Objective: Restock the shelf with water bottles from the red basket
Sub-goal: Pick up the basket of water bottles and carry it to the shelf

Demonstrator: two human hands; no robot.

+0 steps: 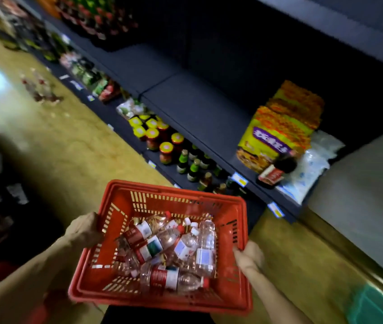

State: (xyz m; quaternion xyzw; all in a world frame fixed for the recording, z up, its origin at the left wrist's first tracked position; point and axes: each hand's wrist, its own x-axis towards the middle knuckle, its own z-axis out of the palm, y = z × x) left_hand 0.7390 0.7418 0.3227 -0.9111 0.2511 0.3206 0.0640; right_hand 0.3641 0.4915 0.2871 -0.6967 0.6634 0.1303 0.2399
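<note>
I carry a red plastic basket (139, 199) in front of me, above the floor. My left hand (85, 230) grips its left rim and my right hand (248, 254) grips its right rim. Inside lie several clear water bottles (185, 246), some with red-and-white labels, some with pale blue ones, all on their sides. Ahead and to the right runs a dark shelf (190, 101) with a bare stretch of board in the middle.
Yellow snack bags (281, 127), a dark sauce bottle (277, 170) and white packets (312, 169) stand on the shelf's right part. Jars with yellow lids (153, 134) and green bottles (192, 162) fill the lower shelf. Loose bottles (41, 87) stand on the floor far left.
</note>
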